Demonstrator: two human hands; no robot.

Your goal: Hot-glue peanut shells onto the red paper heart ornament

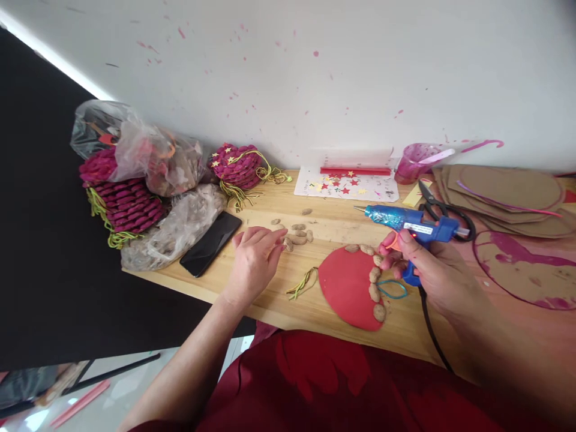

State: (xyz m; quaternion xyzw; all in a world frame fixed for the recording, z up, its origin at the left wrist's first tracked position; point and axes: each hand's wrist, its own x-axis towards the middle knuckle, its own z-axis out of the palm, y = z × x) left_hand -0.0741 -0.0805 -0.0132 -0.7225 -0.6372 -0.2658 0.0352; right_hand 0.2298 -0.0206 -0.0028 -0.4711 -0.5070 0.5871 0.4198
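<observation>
Head view: the red piece [346,288], edged with peanuts [374,275], lies on the counter [274,303] between the left hand [252,264], bent over loose peanuts [297,239], its grip unclear, and the nearer right hand [436,270], wrapped around a blue glue gun [390,216].

pink-spattered white wall [270,78], pale wooden table [274,300], glossy light floor [117,393]

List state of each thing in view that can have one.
Blue plastic glue gun, in right hand, red light lit
Black rectangular phone, flat, screen dark
Pink translucent cup, upright, white utensil inside
Black-handled metal scissors, open or shut unclear
Red rounded sheet, tan peanuts along part of edge
Clear plastic bags, filled
</observation>
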